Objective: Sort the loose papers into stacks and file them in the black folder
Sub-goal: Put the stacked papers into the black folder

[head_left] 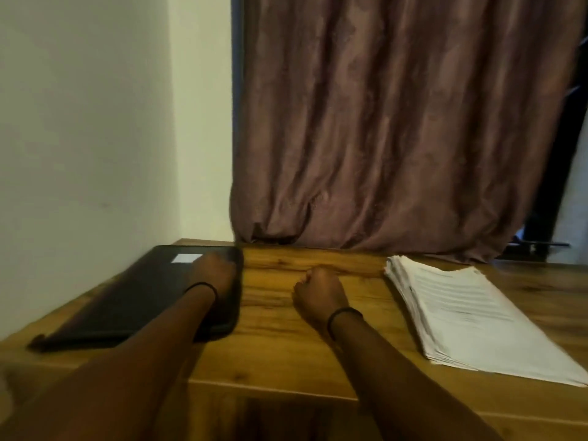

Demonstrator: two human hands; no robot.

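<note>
The black folder (143, 297) lies closed and flat at the left of the wooden table (280, 345), with a small white label near its far edge. My left hand (213, 272) rests palm down on the folder's far right part; its fingers are blurred near the corner. My right hand (319, 292) sits on the bare wood in the middle, its fingers curled into a fist that holds nothing. A thick stack of white printed papers (467, 313) lies at the right of the table, an arm's width from my right hand.
A white wall (89, 122) closes off the table's left side. A brown curtain (397, 122) hangs behind the table and bunches on its far edge. The table's front edge runs just below my forearms.
</note>
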